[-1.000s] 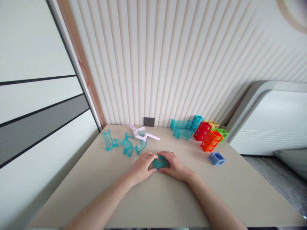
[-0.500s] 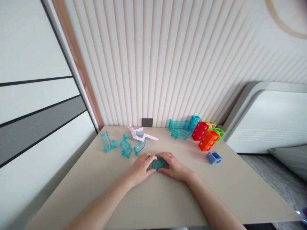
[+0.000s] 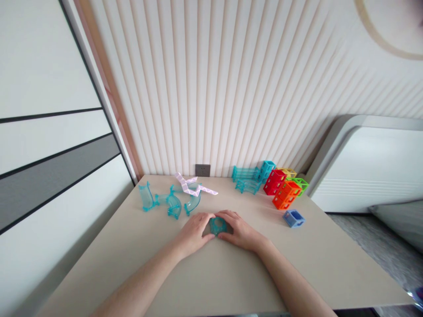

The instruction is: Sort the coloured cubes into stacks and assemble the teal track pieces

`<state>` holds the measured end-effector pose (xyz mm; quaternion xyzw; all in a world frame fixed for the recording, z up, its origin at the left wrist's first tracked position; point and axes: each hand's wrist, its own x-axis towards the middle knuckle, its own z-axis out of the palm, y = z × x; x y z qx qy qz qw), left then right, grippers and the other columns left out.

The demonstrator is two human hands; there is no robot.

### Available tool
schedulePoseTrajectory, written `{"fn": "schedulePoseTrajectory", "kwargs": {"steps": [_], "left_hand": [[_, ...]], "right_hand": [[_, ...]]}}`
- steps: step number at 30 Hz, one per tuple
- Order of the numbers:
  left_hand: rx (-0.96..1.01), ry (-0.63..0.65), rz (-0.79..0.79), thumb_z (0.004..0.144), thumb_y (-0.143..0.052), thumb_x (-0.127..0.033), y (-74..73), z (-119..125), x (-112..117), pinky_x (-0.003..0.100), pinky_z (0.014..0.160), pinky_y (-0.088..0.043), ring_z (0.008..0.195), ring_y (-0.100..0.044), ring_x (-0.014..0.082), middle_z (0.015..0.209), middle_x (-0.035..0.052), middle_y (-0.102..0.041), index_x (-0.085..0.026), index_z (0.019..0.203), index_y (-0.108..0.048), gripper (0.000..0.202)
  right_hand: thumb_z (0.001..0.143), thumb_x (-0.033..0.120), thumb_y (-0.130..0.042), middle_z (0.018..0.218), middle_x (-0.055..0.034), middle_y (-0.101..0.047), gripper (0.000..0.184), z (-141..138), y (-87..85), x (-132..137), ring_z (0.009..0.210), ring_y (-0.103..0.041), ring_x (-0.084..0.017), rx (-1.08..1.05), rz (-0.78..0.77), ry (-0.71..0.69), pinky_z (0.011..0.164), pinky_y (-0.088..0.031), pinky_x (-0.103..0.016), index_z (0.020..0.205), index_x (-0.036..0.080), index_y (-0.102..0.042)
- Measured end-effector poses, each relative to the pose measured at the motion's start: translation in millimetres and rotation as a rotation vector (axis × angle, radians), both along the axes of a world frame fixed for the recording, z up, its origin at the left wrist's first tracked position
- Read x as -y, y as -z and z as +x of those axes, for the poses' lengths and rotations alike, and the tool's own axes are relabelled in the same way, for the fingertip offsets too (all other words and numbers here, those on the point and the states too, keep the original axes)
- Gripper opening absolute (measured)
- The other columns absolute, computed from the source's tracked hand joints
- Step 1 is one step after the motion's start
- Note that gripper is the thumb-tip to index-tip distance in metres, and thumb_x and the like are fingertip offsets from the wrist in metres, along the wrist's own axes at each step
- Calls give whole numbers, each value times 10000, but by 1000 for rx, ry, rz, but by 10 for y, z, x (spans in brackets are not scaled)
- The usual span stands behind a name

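Note:
A small translucent teal plastic piece [image 3: 213,228] with a round opening rests at the middle of the table, between my two hands. My left hand [image 3: 198,229] curves around its left side, thumb in front and fingers behind. From the other side my right hand [image 3: 236,230] grips it the same way, and the fingertips of both hands nearly meet. The hands cover the piece's left and right edges. Beyond my left hand lies a curved teal track piece [image 3: 193,203].
More teal track pieces [image 3: 174,205] lie at the back left, some under a lilac folding snake puzzle [image 3: 193,190]. At the back right stand red [image 3: 274,182], orange [image 3: 286,195], yellow and green cube frames. A blue cube frame [image 3: 294,218] sits nearer. A wall socket [image 3: 202,170] is behind.
The view has shifted very slightly. Both hands stay around the teal piece, whose round opening shows a little more clearly now.

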<state>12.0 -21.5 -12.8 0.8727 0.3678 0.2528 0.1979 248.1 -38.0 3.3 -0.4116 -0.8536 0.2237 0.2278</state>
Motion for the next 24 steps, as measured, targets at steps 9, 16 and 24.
{"fn": "schedulePoseTrajectory", "kwargs": {"steps": [9, 16, 24], "left_hand": [[2, -9, 1, 790, -763, -156, 17, 1, 0, 454, 1044, -490, 1198, -612, 268, 1262, 76, -653, -253, 1258, -484, 553], [6, -8, 10, 789, -767, -159, 43, -5, -1, 457, 1039, -492, 1192, -613, 270, 1262, 80, -651, -251, 1273, -468, 576], [6, -12, 1, 787, -763, -157, 0, 2, 3, 458, 1031, -503, 1184, -620, 273, 1248, 82, -661, -244, 1256, -482, 553]], "right_hand": [[859, 473, -730, 1346, -118, -624, 652, -1, 8, -26, 1251, -551, -291, 42, 30, 38, 1109, -375, -461, 1430, 244, -514], [845, 481, -741, 1403, -131, -584, 717, 32, 54, -46, 1295, -522, -289, 41, 24, 32, 1130, -366, -451, 1457, 214, -481], [841, 454, -753, 1392, -119, -596, 691, 47, 66, -47, 1279, -537, -285, 12, 4, 33, 1121, -386, -451, 1444, 229, -500]]}}
